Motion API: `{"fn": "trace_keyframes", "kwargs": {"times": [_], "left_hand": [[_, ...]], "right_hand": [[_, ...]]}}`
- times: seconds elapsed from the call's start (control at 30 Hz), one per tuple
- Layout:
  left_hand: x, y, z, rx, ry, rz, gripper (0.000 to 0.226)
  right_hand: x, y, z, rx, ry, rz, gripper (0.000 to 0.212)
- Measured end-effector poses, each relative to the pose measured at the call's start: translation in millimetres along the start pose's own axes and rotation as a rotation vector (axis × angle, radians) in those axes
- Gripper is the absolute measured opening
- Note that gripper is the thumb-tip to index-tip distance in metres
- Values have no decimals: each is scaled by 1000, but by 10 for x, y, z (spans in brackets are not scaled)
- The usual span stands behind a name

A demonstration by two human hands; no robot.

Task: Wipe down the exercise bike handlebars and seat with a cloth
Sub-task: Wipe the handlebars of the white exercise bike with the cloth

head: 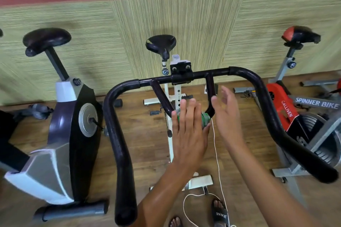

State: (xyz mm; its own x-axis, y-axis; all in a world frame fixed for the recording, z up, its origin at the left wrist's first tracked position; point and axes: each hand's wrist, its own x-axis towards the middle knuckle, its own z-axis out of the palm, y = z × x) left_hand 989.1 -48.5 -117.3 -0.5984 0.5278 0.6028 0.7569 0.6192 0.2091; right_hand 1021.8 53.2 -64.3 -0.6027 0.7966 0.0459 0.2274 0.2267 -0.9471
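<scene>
The black handlebars (245,73) of the white-framed exercise bike spread across the middle, with long grips reaching toward me on both sides. Its black seat (160,44) stands beyond them near the wall. My left hand (186,131) lies flat over a green object (205,119) at the inner loop of the bars, thumb beneath it. Most of that object is hidden, and I cannot tell whether it is a cloth. My right hand (227,116) hovers just right of it, fingers spread, holding nothing and touching no bar.
A grey and black bike (70,125) stands close on the left, and a red spinner bike (282,105) on the right. A white cord (218,164) hangs down to the wooden floor by my sandalled feet (220,212). A panelled wall lies behind.
</scene>
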Motion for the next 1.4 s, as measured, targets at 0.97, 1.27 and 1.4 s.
{"fn": "trace_keyframes", "kwargs": {"times": [0.97, 1.27, 1.4], "left_hand": [[89, -552, -413, -527, -53, -25, 24], [-37, -294, -571, -619, 41, -312, 33], [-62, 31, -665, -677, -1, -131, 38]], "right_hand": [[-818, -168, 33, 325, -128, 66, 39], [-690, -141, 138, -42, 10, -105, 24], [-667, -133, 131, -100, 50, -123, 32]]}}
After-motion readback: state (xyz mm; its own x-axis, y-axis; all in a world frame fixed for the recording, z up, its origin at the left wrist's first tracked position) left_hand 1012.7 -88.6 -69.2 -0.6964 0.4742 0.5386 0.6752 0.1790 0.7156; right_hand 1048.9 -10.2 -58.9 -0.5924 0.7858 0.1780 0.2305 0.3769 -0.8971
